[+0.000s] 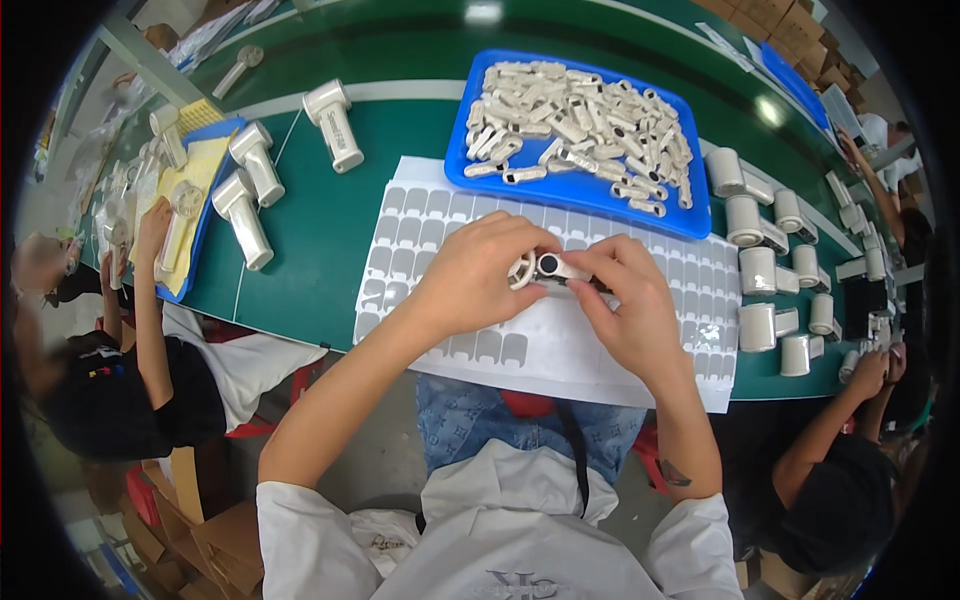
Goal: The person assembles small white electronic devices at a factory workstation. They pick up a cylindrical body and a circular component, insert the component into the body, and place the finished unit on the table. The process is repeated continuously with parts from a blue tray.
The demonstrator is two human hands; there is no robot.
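Observation:
Over a white sheet of grey stickers, my two hands meet around a small white plastic part with a black round spot. My left hand is closed, its fingers curled about the part's left side, where a pale ring-like edge shows. From the other side my right hand pinches the part between thumb and fingers. My fingers cover much of it. Just beyond my hands stands a blue tray heaped with small white elongated parts, several with black spots.
White handheld devices with a thick head and handle lie at left; more devices stand in rows at right. A co-worker's hand is by a blue tray with yellow lining. Another co-worker's hands are at far right.

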